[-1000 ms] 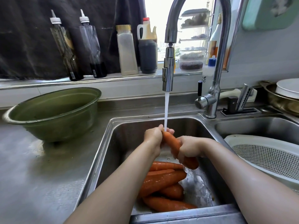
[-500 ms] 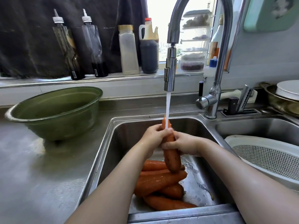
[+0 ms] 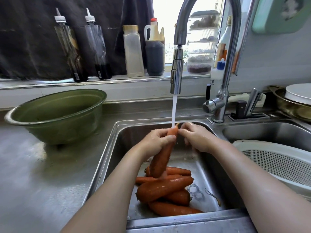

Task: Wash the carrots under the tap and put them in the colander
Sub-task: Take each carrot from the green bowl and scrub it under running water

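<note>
Left basin of a double sink (image 3: pixel 116 148) set in a steel bench (image 3: pixel 42 182). The left grip (image 3: pixel 158 140) is closed round the upper half of one carrot (image 3: pixel 162 158), which is held steeply tilted, its narrow end up in the water stream (image 3: pixel 174 111) from the tap (image 3: pixel 176 76) and its thick end just above the carrot pile (image 3: pixel 165 189) on the basin floor. The right grip (image 3: pixel 196 138) pinches the narrow end with thumb and forefinger. The white colander (image 3: pixel 277 163) sits in the right basin, apart from the hands. A green bowl (image 3: pixel 55 115) stands on the bench near its rear left edge.
</note>
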Demonstrator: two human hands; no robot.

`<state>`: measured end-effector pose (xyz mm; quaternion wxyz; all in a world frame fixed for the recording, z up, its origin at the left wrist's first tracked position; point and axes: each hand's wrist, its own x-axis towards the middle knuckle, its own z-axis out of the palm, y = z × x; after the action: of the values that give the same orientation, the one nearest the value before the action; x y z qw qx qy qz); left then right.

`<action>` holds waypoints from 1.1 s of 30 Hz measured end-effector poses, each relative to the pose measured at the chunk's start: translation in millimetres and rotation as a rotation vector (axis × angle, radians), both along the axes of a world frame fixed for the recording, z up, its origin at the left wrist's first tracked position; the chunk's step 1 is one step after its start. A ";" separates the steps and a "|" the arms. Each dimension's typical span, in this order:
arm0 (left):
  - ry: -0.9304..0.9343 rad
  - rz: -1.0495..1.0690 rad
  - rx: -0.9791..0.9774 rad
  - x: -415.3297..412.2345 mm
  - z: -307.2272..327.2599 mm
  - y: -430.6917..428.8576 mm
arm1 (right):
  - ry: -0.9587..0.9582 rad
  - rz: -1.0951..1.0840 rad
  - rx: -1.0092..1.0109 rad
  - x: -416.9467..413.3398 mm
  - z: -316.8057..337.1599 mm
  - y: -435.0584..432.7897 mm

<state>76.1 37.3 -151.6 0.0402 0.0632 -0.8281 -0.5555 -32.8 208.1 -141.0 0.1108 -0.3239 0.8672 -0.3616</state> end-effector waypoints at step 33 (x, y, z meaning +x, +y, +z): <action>-0.067 -0.029 -0.253 0.7 -12.3 -33.6 | -0.223 0.058 -0.079 2.1 -14.7 -12.0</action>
<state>76.8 3.6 -163.8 0.0124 0.0643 -0.8933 -0.4447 -30.8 196.1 -155.7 0.2041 -0.3108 0.8248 -0.4260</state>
